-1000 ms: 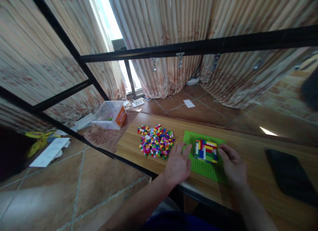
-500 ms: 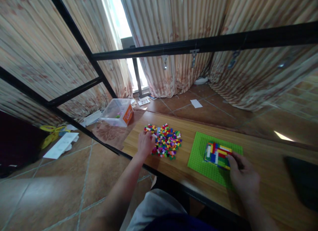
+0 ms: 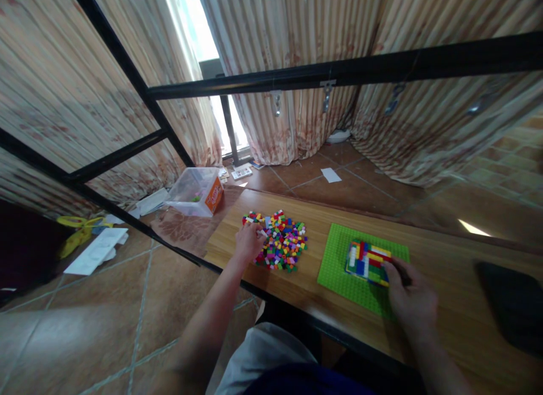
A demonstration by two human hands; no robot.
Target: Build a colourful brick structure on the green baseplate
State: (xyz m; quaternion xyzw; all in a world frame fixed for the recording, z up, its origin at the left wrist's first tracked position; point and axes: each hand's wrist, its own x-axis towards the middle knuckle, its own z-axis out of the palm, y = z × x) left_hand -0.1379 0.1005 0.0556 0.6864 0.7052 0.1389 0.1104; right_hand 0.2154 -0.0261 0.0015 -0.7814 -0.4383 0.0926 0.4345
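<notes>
Over the left side of a pile of small coloured toy bricks (image 3: 286,242), my left hand (image 3: 248,242) has its fingers bent and pinched, with a white brick (image 3: 262,233) at the fingertips. My right hand (image 3: 412,296) grips the right edge of a flat multicoloured brick build (image 3: 365,261), thumb on top and the fingers mostly hidden behind it. This build has red, white, blue, yellow and green bricks on its upper face. Beneath it lies a green studded baseplate (image 3: 333,270), partly covered by the build and my right hand.
The wooden table (image 3: 316,214) carries a dark flat object (image 3: 509,304) at right. Beyond its left end, a clear plastic box (image 3: 193,194) with an orange label stands on the floor. Black metal bars (image 3: 297,81) cross in front of the curtains. White foam-like pieces (image 3: 97,250) lie at left.
The whole view has shifted slightly, so things appear a little further left. My left hand stays at the brick pile, and my right hand keeps its grip on the build.
</notes>
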